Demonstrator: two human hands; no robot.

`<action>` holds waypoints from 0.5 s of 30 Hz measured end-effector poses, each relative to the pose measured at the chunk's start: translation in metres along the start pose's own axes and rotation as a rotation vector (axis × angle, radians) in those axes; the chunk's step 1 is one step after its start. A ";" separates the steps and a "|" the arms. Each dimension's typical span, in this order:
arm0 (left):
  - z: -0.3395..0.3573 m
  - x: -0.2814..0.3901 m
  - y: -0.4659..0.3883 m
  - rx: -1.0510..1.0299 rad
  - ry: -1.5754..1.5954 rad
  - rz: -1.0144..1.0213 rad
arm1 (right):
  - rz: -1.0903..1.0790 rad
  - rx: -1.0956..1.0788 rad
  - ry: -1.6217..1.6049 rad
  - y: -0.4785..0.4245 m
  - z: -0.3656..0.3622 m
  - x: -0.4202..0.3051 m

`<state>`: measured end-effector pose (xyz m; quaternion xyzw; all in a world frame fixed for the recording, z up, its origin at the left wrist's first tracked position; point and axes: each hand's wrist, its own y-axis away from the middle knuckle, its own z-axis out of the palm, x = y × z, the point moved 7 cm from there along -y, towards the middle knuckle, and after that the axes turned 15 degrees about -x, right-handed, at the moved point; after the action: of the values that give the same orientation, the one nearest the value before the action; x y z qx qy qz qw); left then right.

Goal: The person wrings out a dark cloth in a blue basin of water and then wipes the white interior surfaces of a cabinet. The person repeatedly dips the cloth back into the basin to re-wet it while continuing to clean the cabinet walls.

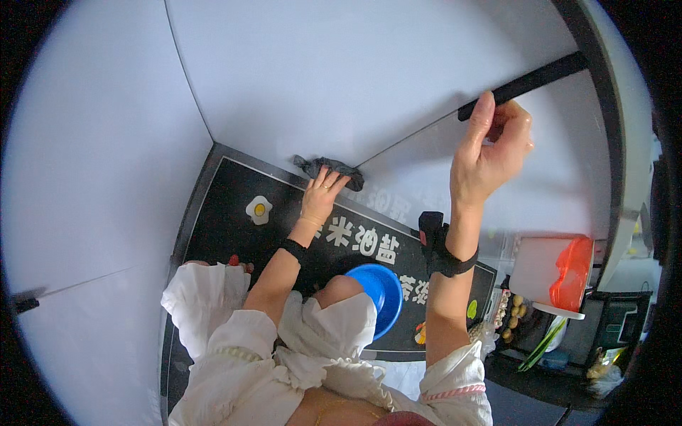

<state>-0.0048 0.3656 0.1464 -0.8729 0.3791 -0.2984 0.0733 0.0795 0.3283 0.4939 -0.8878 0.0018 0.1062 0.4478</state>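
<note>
My left hand [319, 199] presses a crumpled dark cloth [333, 171] with its fingertips. The cloth lies against the lower part of a glossy white cabinet front [298, 96], just above the edge of a black floor mat [213, 234]. Raised on the other side, my right hand [490, 149] has its fingers curled and its thumb up. It overlaps the end of a black handle strip [533, 82]; whether the fingers grip it is not clear. A blue plastic basin [391, 303] stands on the mat beside my bent knee.
At the right, a white container with a red bag [573, 271] stands near green onions [543, 343], potatoes [514, 314] and garlic bulbs [501, 309]. A dark rack [623, 319] is beyond them. White panels [96, 186] rise close on the left.
</note>
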 end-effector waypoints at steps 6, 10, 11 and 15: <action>-0.006 0.012 0.013 -0.065 0.165 -0.108 | -0.078 0.011 0.146 -0.002 -0.005 -0.006; -0.047 0.052 -0.011 0.042 0.470 -0.116 | -0.074 0.026 0.141 -0.009 -0.011 -0.004; -0.075 0.063 -0.025 0.136 0.533 -0.067 | -0.073 0.020 0.139 -0.008 -0.011 -0.005; -0.136 0.083 -0.033 0.374 0.645 -0.044 | -0.085 -0.029 0.121 -0.008 -0.012 -0.005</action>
<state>-0.0184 0.3436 0.3075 -0.7134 0.3027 -0.6237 0.1019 0.0772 0.3229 0.5081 -0.8984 -0.0103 0.0334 0.4378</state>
